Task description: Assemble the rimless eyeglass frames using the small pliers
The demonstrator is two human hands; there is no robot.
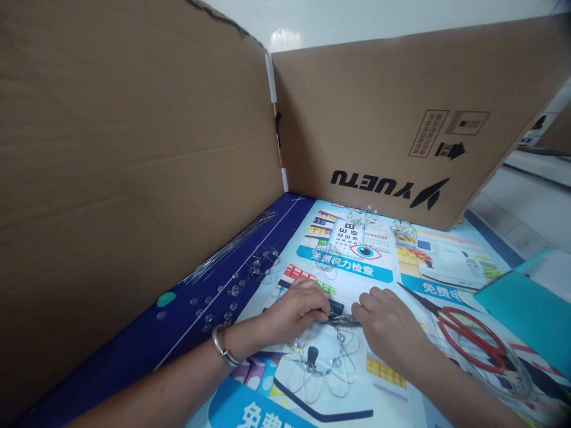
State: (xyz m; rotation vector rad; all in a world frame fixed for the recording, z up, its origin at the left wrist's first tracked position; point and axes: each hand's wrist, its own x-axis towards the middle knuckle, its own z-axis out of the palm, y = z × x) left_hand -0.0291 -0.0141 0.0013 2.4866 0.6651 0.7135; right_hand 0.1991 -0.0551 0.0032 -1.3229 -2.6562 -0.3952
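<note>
A ring of looped thin wire with clear beads point(310, 368) hangs or lies below my hands, over the printed sheet. My left hand point(303, 306) is closed, its fingertips pinching the wire at the top of the ring. My right hand point(386, 321) is curled round a small metal tool, perhaps pliers point(343, 320), whose tip reaches to my left fingertips. The tool's handles are hidden in my right fist. A silver bracelet is on my left wrist.
Red-handled scissors point(473, 339) lie right of my right hand, by a coil of clear line. Loose clear beads point(207, 318), a green disc point(166, 299) and straight wires point(229, 246) lie left. Beaded wire pieces point(363, 217) lie behind. Cardboard walls point(357, 119) stand at the back and left.
</note>
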